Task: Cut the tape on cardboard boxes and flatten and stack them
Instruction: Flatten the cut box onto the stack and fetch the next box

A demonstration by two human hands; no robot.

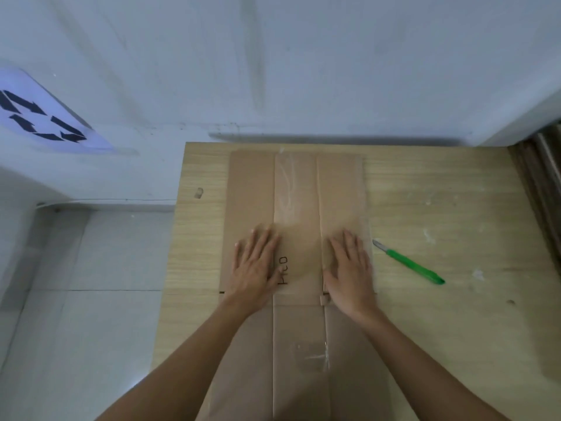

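Note:
A flattened brown cardboard box lies lengthwise on the wooden table, with clear tape along its far middle strip and a patch of tape near me. My left hand presses flat on the box's left panel, fingers straight. My right hand presses flat on the right panel, fingers spread. A green-handled cutter lies on the table just right of the box, blade pointing toward the box, touched by neither hand.
A white wall stands right behind the table's far edge. A white sheet with a black recycling symbol lies at the left. Tiled floor runs left of the table. Upright cardboard pieces lean at the far right.

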